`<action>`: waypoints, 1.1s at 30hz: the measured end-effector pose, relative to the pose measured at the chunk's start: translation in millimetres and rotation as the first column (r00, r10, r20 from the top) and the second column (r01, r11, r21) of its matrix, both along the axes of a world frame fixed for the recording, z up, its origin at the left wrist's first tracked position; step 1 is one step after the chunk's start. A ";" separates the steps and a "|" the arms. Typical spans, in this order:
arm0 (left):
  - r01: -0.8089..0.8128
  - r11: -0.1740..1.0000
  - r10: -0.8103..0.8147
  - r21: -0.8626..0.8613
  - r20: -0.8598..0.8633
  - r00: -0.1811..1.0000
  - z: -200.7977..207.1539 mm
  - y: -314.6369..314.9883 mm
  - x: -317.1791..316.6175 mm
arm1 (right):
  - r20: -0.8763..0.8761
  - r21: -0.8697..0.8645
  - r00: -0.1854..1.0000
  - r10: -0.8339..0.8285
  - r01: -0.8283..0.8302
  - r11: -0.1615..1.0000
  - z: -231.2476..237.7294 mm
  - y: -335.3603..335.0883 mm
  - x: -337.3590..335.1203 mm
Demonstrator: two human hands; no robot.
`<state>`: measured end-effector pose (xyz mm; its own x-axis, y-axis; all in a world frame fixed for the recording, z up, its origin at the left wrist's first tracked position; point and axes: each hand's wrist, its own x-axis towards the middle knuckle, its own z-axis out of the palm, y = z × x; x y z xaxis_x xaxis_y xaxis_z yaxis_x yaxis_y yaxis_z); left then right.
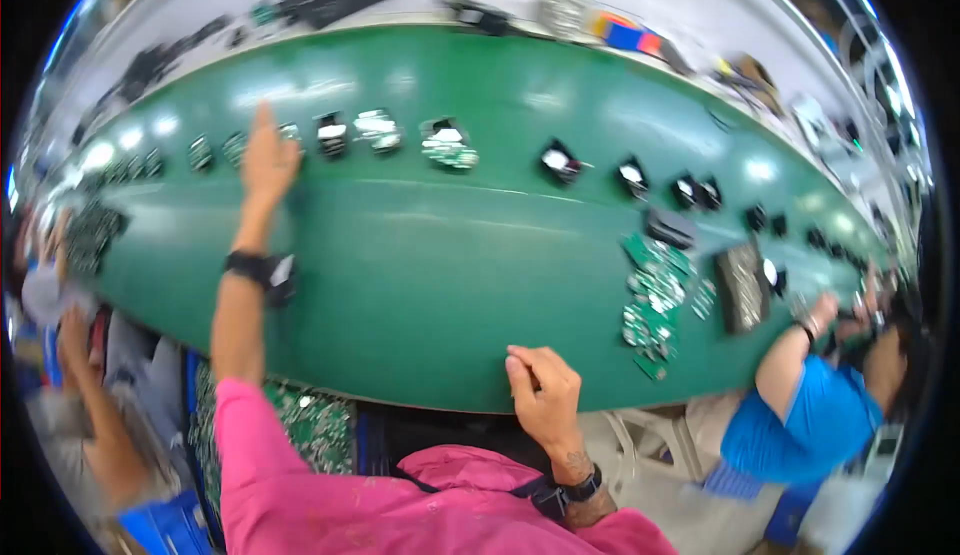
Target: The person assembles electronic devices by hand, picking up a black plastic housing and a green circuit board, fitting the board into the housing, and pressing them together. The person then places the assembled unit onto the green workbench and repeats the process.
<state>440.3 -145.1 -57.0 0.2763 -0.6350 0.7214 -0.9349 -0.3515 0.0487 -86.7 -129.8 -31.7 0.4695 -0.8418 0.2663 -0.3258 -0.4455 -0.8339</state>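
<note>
My left hand [268, 165] reaches far over the green table [430, 255], slightly blurred, one finger stretched forward and the others partly hidden. It is over the row of small parts, between a small circuit board [235, 148] and another board [291, 134]. Whether it touches either is unclear. To its right are a black part with a shiny face [331, 135], some stacked boards [378, 131] and a pile of boards [450, 147]. Near the front edge my right hand [545, 395] is closed, thumb against curled fingers; anything inside is hidden.
A loose heap of green boards [655, 300] lies at right, beside a dark box [670, 228] and a brown wrapped bundle [742, 287]. Black parts [560, 162] continue the row rightward. A bin of boards [310, 420] stands below the edge. Co-workers sit at both sides, one in a blue shirt [800, 425].
</note>
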 end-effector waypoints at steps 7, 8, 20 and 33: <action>0.268 0.872 -0.059 0.411 -0.455 0.888 29.2 -38.0 -23.4 | -0.291 -0.395 0.791 -0.538 0.413 0.821 1.5 -101.3 -79.6; 0.272 0.873 -0.067 0.405 -0.453 0.889 26.4 -43.8 -26.1 | -0.286 -0.400 0.788 -0.545 0.418 0.815 1.2 -115.1 -78.3; 0.391 0.892 -0.287 -0.229 -0.953 0.095 53.6 85.5 -281.6 | -0.184 -0.204 0.924 -0.334 0.296 0.933 7.5 -142.6 -77.8; 0.530 0.812 -0.189 -0.247 -0.969 -0.162 44.8 83.5 -411.1 | 0.396 0.575 0.916 -0.057 -0.199 0.794 56.2 -15.2 -55.1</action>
